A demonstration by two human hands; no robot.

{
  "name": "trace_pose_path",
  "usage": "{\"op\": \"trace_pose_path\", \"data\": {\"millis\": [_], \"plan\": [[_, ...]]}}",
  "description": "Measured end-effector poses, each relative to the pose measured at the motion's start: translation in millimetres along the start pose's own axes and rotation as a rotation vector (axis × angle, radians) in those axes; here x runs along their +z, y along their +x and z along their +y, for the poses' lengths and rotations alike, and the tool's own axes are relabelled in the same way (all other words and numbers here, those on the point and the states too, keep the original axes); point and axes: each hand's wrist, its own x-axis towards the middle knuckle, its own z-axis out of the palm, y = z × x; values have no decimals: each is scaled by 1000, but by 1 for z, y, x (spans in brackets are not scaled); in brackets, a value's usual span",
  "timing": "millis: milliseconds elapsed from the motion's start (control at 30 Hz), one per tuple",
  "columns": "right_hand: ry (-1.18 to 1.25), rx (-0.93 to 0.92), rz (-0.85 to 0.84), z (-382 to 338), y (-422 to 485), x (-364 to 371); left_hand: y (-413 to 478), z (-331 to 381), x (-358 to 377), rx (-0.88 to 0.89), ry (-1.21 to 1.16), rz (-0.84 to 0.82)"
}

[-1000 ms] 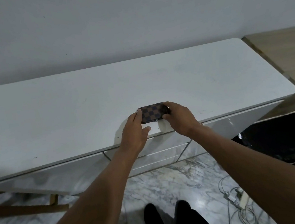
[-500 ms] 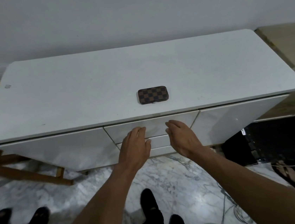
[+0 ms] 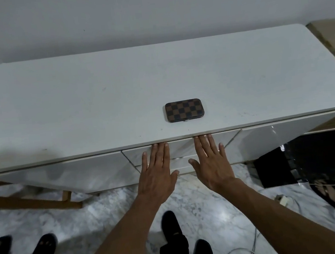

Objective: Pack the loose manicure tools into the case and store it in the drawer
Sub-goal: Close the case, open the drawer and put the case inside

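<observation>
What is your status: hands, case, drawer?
Left hand, right hand open, at top drawer front. Case closed on cabinet top, not held. Drawer shut, nothing blocking.

We see the case point(image 3: 184, 110) as a small flat rectangle with rounded corners, covered in a checkerboard of brown and darker brown squares, and shut, with a thin dark rim and a small metal catch showing on its near long side. It lies flat on the white top point(image 3: 97, 103), its long side running left to right, close to the front edge and a little right of the middle. Directly below that edge, under the case, we see the drawer point(image 3: 182, 147), a glossy white front with slanted sides, closed.
</observation>
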Motion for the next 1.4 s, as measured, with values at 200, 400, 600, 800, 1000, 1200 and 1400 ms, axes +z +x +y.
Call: {"op": "trace_pose_path", "data": {"millis": [200,400,600,800,1000,1200,1400], "plan": [[19,19,23,-3,-1,-4,-1,9,-2,-81,-131,-11],[85,-42,-23,4,-24,-15,-22,19,-6,-128,-261,-39],[137,-72,-26,14,-71,-9,-66,49,-1,-190,-270,-30],[184,-67,-96,14,-119,1,-111,73,1,-243,-231,-103],[207,-77,-131,15,-150,6,-141,81,5,-226,-259,-105],[215,-29,-123,9,-169,10,-163,84,3,-195,-276,-129],[158,15,-102,0,-185,16,-179,80,2,-144,-218,-127]]}}
